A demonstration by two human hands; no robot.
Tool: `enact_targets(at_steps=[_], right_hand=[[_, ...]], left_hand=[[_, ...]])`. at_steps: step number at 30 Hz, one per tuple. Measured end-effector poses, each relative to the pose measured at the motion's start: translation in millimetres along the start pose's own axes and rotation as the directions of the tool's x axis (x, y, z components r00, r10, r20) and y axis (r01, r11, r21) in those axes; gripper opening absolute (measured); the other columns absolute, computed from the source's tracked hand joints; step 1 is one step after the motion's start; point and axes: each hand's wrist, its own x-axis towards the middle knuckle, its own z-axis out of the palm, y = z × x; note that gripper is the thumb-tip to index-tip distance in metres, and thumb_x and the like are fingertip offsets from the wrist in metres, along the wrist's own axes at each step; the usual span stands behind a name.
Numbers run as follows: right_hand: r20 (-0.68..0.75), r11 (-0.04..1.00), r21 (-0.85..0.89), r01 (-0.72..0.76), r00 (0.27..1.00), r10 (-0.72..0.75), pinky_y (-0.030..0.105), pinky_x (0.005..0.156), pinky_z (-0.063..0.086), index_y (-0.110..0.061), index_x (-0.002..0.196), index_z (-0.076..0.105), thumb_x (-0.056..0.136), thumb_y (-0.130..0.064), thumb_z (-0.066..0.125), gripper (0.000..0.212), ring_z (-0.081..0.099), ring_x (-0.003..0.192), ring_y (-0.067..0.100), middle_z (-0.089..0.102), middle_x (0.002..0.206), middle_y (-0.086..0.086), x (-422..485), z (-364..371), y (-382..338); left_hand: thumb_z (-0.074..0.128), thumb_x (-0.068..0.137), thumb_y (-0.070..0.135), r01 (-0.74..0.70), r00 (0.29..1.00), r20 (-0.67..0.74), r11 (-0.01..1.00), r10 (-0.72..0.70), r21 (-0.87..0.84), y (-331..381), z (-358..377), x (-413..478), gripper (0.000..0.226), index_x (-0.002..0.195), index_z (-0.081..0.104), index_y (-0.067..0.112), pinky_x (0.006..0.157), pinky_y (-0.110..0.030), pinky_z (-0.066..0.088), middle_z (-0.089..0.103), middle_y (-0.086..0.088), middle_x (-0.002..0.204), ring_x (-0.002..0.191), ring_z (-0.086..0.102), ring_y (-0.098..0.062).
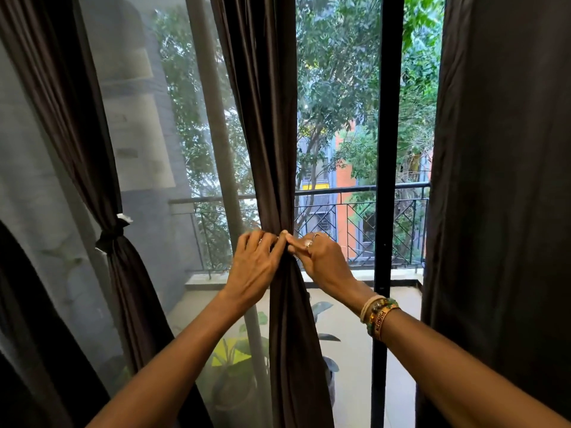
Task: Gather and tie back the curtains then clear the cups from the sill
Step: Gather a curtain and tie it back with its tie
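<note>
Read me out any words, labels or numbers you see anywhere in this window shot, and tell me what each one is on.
Wristband on the right wrist: it carries printed characters, too small and tilted to read.
White tag at the tie on the left curtain: no print can be made out.
Middle curtain, window glass and buildings outside: no readable text.

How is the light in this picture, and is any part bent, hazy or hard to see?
Head view: daylight comes from outside, so the curtains are backlit and dark, the right curtain almost without detail. The wide lens bends the left curtain and the grey pole. The pane at left looks hazy and grey. The left hand and right hand on the middle curtain are sharp.
</note>
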Motion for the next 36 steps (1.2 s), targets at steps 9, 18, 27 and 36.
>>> enact_targets(at_steps=[9,18,27,36], right_hand=[[0.081,0.882,-0.345,0.321,0.946,-0.312,0.037,0.060,0.051,-0.004,0.116,0.068,0.096,-0.017,0.049,0.030,0.053,0.078,0.026,0.062,0.087,0.011,2,2,12],[0.366,0.848,0.357,-0.391,0.894,0.258,0.038,0.068,0.043,-0.021,0.084,0.063,0.096,-0.023,0.056,0.014,0.050,0.070,0.016,0.060,0.078,0.010,18,-10,-5],[0.484,0.617,0.462,-0.637,0.764,0.426,0.029,0.059,0.046,-0.004,0.085,0.077,0.087,-0.015,0.070,0.012,0.058,0.060,0.015,0.071,0.071,0.007,27,-26,0],[0.010,0.967,0.200,-0.157,0.987,0.159,0.022,0.069,0.057,-0.022,0.112,0.074,0.082,-0.026,0.079,0.031,0.066,0.070,-0.002,0.075,0.099,0.000,-1,-12,1]], left_hand=[[0.052,0.091,0.017,0.066,0.996,-0.047,0.978,-0.077,-0.199,-2,-3,8,0.015,0.106,0.048,0.018,0.080,-0.034,0.033,0.060,-0.003,0.086,0.086,0.051,-0.025],[0.082,0.071,0.011,0.236,0.962,-0.053,0.909,-0.270,-0.345,-2,-7,4,0.040,0.103,0.059,0.018,0.070,-0.037,0.042,0.067,0.000,0.088,0.083,0.050,-0.023],[0.068,0.090,0.005,-0.111,0.972,-0.215,0.992,0.095,-0.063,-10,-1,-9,0.034,0.124,0.063,0.004,0.065,-0.042,0.045,0.064,-0.015,0.094,0.080,0.055,-0.031],[0.054,0.095,0.014,-0.167,0.964,-0.216,0.985,0.157,-0.031,-4,-10,-7,0.020,0.114,0.059,0.007,0.088,-0.044,0.041,0.055,-0.013,0.129,0.110,0.051,-0.036]])
